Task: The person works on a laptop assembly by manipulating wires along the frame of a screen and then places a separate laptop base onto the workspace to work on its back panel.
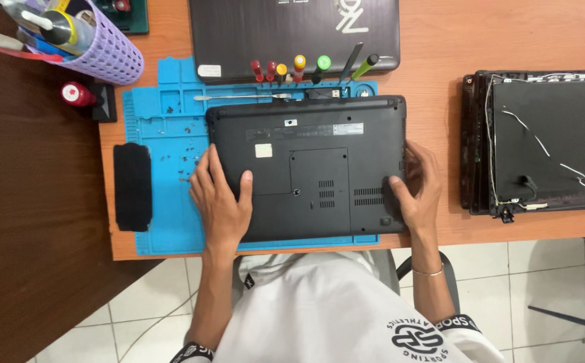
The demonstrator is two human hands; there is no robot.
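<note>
Left hand (222,202) lies flat, fingers spread, on the upturned laptop (309,165); right hand (419,188) grips its right edge.

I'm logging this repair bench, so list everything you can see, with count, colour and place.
laptop: one, black, underside up on the mat
mat: one, blue, on the desk
loose screws: several, dark, on the mat left of the laptop
screwdrivers: about six, coloured handles, at the mat's far edge
second laptop: one, dark, closed, far side
screen assembly: one, black, opened, right
basket: one, lilac, holding tools, far left
black pad: one, left of mat
left hand: flat on the laptop
right hand: grip on the laptop's right edge
</note>
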